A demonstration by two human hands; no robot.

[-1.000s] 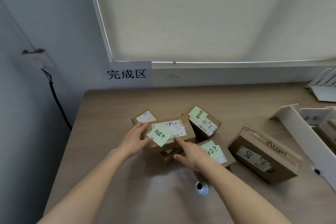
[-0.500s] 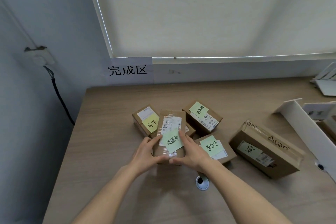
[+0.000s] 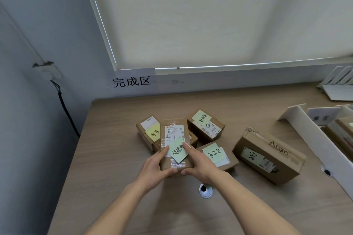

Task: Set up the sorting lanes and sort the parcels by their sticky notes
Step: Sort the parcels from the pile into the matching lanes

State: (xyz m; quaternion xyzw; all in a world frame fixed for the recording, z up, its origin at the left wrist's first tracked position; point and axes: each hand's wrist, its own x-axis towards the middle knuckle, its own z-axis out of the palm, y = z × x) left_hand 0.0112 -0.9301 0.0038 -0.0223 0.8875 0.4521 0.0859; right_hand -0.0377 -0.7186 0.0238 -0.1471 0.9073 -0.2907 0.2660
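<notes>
A brown cardboard parcel (image 3: 174,133) with a white shipping label and a green sticky note (image 3: 178,150) is held over the pile, long side pointing away from me. My left hand (image 3: 153,164) grips its near left corner and my right hand (image 3: 198,162) grips its near right corner, thumbs on top by the note. Around it lie a parcel with a yellow note (image 3: 148,131), a parcel with a green note (image 3: 205,124) behind, another with a green note (image 3: 217,155) on the right, and a bigger box (image 3: 267,155) marked Align.
A paper sign (image 3: 131,81) hangs on the wall behind the wooden table (image 3: 118,131). White lane dividers (image 3: 313,133) with a small label card (image 3: 321,117) stand at the right, with boxes behind them. A cable grommet (image 3: 205,190) sits near my wrists. The table's left edge borders a wall with a cable.
The parcel was turned from lying crosswise to pointing away from me, uncovering the yellow-note parcel. Both hands shifted to its near corners and now hold it.
</notes>
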